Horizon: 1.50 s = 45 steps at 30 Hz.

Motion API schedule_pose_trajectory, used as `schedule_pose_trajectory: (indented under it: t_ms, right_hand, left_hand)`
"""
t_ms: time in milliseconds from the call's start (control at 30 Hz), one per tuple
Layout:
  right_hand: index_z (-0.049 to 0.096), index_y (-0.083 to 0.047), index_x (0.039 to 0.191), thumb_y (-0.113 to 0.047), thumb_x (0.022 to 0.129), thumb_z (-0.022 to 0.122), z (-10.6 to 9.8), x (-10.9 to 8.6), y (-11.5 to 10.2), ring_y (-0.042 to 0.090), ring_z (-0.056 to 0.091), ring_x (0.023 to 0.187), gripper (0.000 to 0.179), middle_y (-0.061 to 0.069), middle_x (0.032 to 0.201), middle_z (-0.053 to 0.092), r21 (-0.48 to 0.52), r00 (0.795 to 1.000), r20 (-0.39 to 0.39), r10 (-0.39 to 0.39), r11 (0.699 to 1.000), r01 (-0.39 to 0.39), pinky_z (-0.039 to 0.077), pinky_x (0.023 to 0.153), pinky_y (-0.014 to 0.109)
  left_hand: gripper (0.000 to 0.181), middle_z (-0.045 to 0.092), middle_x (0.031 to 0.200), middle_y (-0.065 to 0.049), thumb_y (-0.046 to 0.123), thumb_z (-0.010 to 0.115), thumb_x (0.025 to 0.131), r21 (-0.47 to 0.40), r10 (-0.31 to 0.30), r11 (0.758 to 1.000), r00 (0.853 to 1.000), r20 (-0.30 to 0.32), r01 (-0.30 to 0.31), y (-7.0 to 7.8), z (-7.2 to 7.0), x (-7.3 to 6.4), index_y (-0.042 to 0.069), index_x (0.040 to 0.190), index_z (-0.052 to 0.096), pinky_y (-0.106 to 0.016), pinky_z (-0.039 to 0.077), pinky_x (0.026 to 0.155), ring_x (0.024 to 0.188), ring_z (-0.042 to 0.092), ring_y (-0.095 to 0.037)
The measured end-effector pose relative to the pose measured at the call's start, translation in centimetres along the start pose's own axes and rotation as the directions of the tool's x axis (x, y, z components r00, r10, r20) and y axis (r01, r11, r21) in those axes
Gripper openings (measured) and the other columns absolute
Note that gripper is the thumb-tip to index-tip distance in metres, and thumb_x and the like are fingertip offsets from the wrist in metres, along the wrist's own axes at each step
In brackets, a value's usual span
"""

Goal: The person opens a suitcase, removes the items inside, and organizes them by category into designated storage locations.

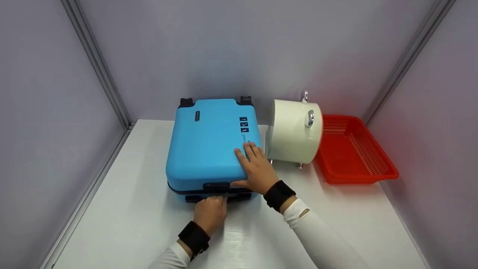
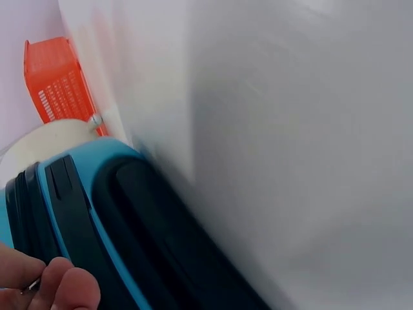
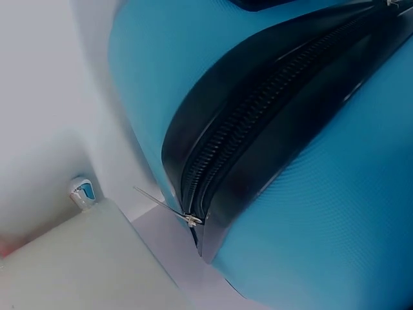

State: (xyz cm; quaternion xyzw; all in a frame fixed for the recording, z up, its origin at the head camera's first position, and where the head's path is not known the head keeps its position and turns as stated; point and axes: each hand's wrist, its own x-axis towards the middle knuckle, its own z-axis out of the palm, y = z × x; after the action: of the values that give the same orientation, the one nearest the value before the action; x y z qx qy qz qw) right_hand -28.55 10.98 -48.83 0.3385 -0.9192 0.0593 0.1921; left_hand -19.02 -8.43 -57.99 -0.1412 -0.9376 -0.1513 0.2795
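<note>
Suitcase [image 1: 211, 144] is lying flat on the white table [image 1: 138, 216], wheels [image 1: 186, 102] at the far end. Left hand [image 1: 211, 213] is at the front edge, fingers pinching a little metal bit [image 2: 30, 285], looks like a zip pull. Right hand [image 1: 258, 172] is laid on top near the front right corner, fingers spread, thumb by the handle [image 1: 216, 187]. White container [image 1: 293, 132] sits just right of the suitcase, red basket [image 1: 341, 153] beyond that.
</note>
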Motion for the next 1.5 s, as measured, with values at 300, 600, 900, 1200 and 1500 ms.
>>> schedule_pose_trajectory:
  t_ms: [300,600,900,1200,1500]
  right_hand:
    - [0.045,-0.005,0.164,-0.073,0.079,0.086,-0.1,0.0,0.0,0.045,0.041,0.157,0.116,0.028,0.168,0.043,-0.017,1.000,-0.003,-0.002,1.000,0.002,0.036,0.128,0.059]
    - [0.043,-0.005,0.165,-0.074,0.080,0.085,-0.2,0.0,-0.1,0.046,0.039,0.158,0.117,0.030,0.169,0.041,-0.010,1.000,0.021,-0.008,1.000,0.009,0.036,0.128,0.060]
    - [0.042,-0.006,0.166,-0.075,0.081,0.083,0.0,0.0,0.0,0.046,0.037,0.160,0.118,0.029,0.170,0.038,0.008,0.999,0.044,0.000,1.000,-0.001,0.034,0.128,0.061]
    - [0.042,-0.006,0.166,-0.073,0.080,0.085,-0.1,-0.1,0.0,0.046,0.038,0.159,0.117,0.029,0.170,0.039,0.015,0.999,0.042,0.008,1.000,-0.009,0.035,0.128,0.061]
    - [0.044,-0.007,0.165,-0.075,0.080,0.083,-0.1,0.0,-0.1,0.047,0.039,0.158,0.116,0.029,0.169,0.041,-0.007,1.000,0.028,-0.006,1.000,0.007,0.035,0.127,0.062]
  left_hand:
    - [0.046,0.047,0.052,0.004,0.009,0.078,0.098,-0.033,-0.063,0.997,0.997,0.041,0.065,-2.8,-1.7,-0.9,0.013,0.058,0.054,-0.022,0.030,0.041,0.045,0.040,-0.005]
    - [0.050,0.042,0.049,0.002,0.006,0.081,0.094,0.043,-0.050,0.998,0.996,-0.071,0.053,-5.6,-2.8,-2.6,0.013,0.056,0.049,-0.024,0.031,0.039,0.043,0.041,-0.008]
    - [0.051,0.032,0.051,0.006,0.002,0.082,0.091,0.099,-0.048,0.993,0.994,-0.103,0.058,-7.7,-4.0,-3.4,0.013,0.055,0.047,-0.022,0.023,0.042,0.044,0.034,-0.006]
    - [0.054,0.032,0.049,0.005,-0.001,0.077,0.092,0.081,-0.143,0.985,0.984,-0.108,0.152,-9.7,-5.2,-4.0,0.013,0.052,0.043,-0.023,0.021,0.042,0.046,0.026,-0.006]
    - [0.048,0.043,0.046,-0.005,-0.001,0.073,0.094,0.102,-0.204,0.972,0.977,-0.065,0.210,-12.1,-5.8,-3.1,0.005,0.052,0.051,-0.029,0.028,0.039,0.043,0.034,-0.012]
